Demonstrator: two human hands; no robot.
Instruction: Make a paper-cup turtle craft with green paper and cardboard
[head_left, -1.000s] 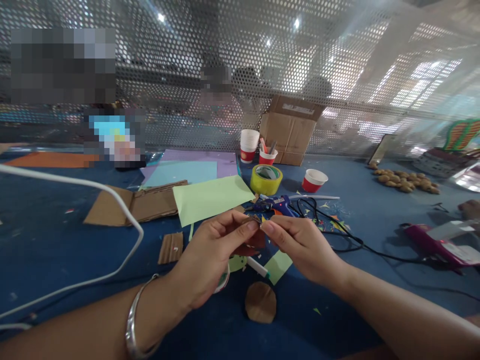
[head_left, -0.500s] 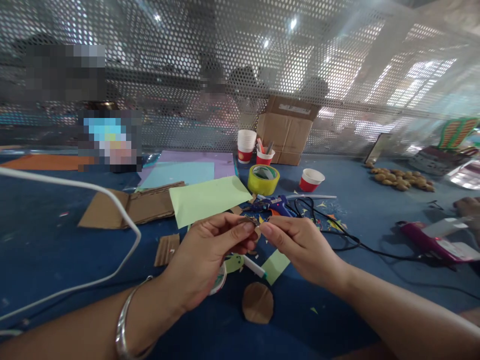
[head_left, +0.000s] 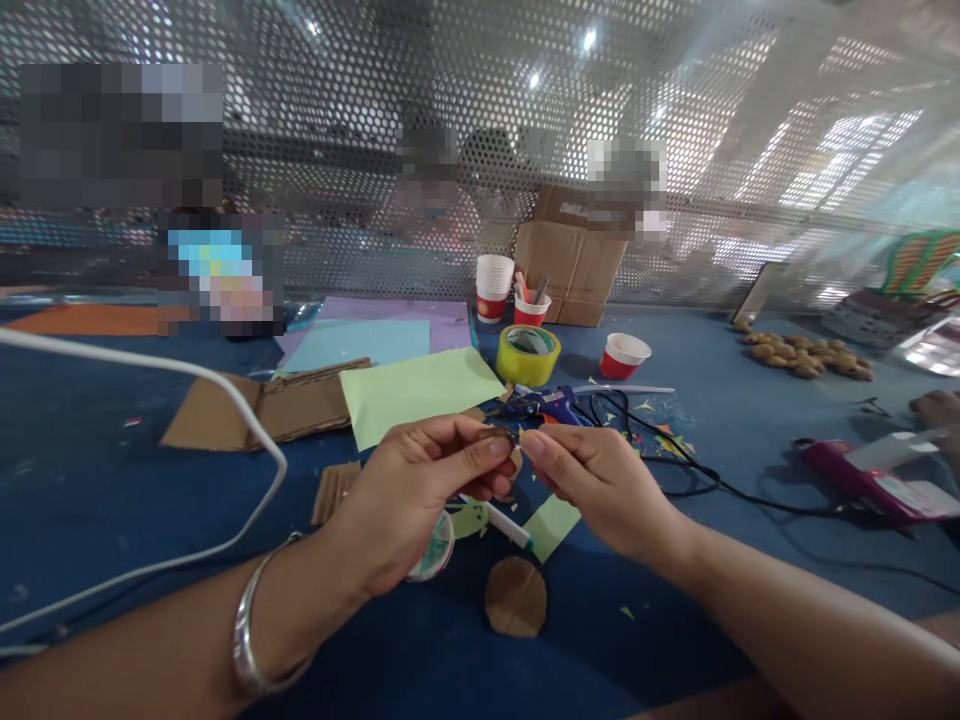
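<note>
My left hand point(head_left: 442, 470) is closed, thumb against fingers, on a small dark brown piece point(head_left: 495, 433) whose kind I cannot make out. Close beside it, my right hand point(head_left: 589, 470) pinches at the piece's right edge; what sits between its fingertips is too small to name. Below the hands lie a round cardboard disc point(head_left: 515, 598), a white marker point(head_left: 508, 527), a light green paper strip point(head_left: 553, 527) and a green paper cutout point(head_left: 468, 518). Partly behind my left wrist is a round tub point(head_left: 435, 550). A blue glue gun point(head_left: 551, 402) rests just beyond my fingers.
Yellow tape point(head_left: 528, 356), a red-white paper cup point(head_left: 624, 356) and stacked cups point(head_left: 495, 288) stand farther back. Coloured paper point(head_left: 420, 395) and folded cardboard point(head_left: 300, 405) lie left. A white cable point(head_left: 247, 420) loops at left; a black cord point(head_left: 705, 477) runs right. Another person's hand point(head_left: 937, 415) is far right.
Both hands stay together on the small brown piece, with only slight finger movement. The view has shifted slightly, and more of the round tub shows beside my left wrist.
</note>
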